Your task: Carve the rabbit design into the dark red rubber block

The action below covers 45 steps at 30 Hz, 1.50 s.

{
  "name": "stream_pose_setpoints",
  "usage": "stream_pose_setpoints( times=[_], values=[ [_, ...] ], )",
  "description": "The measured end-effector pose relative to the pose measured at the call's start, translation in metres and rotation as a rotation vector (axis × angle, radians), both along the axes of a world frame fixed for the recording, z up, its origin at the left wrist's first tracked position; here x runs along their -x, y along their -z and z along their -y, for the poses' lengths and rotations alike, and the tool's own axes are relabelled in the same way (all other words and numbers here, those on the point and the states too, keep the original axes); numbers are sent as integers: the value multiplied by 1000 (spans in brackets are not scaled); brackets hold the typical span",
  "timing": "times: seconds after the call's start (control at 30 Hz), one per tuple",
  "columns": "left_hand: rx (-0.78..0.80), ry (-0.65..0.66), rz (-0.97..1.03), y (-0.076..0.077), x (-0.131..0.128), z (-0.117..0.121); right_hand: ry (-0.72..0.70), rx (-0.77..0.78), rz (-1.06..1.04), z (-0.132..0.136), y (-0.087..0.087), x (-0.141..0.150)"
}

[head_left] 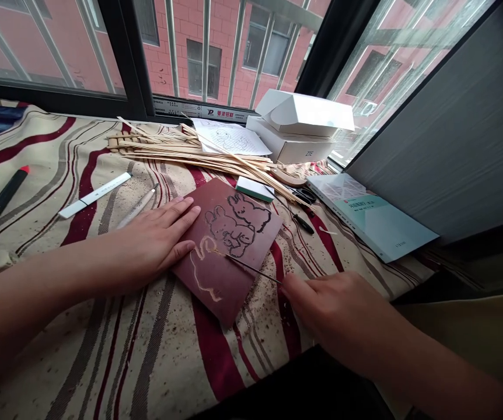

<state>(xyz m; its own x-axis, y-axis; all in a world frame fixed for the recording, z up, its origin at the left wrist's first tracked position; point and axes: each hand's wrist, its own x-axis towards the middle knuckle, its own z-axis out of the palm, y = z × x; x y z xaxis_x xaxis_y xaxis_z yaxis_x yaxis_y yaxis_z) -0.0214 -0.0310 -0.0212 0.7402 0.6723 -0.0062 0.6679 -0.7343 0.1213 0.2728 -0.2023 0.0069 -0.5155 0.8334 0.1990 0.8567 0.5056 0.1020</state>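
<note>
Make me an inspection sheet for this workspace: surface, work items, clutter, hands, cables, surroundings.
Surface: striped cloth, wrinkled and flecked in places.
Job's things: brown board bearing dark rabbit-like outlines and a pale outline; thin tool, its tip at the pale outline, contact unclear.
Clutter: wooden sticks, drawing sheet, white box, book, black-and-red marker.
Grips: left hand lies flat, fingers on the board's edge area; right hand holds the tool.
Cables: nothing seen.
Surroundings: dark window frame, with metal bars and a pink building outside.
</note>
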Motion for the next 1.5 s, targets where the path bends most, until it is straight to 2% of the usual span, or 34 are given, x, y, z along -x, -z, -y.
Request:
stream_pose_setpoints(
  times=[0.2, 0.43, 0.57, 0.67, 0.77, 0.83, 0.93, 1.0, 1.07, 1.23, 1.33, 1.4, 1.5],
  values=[
    [-22, 16, 29, 4, 2, -2, 35, 13, 49, -2, 5, 0],
    [-24, 27, 10, 9, 5, -5, 68, -16, -51, 4, 7, -5],
    [-41, 41, 42, 11, 8, -6, 92, -35, -120, -3, 7, -4],
    [-53, 76, 56, 9, 10, -4, 148, -77, -129, -14, 7, -8],
    [-81, 81, 70, 9, 11, 0, 319, -109, -28, -30, 4, -13],
    [-98, 60, 92, 9, 11, 1, 432, -65, 15, -42, 1, -16],
    [-83, 55, 100, 10, 10, 0, 447, 3, -59, -60, -2, -24],
    [-61, 61, 86, 11, 10, -3, 417, -8, -144, -73, -2, -36],
    [-44, 56, 71, 10, 10, -5, 469, -44, -137, -86, 2, -51],
    [6, 31, 63, 10, 10, -8, 443, 14, -130, -100, 10, -76],
    [-21, 42, 85, 11, 10, -7, 447, -105, -193, -83, 4, -68],
    [-22, 35, 88, 9, 8, -5, 310, -216, -316, -63, -1, -52],
    [54, 2, 23, -2, 3, 0, 14, -36, -365, -33, -3, -25]
  ],
)
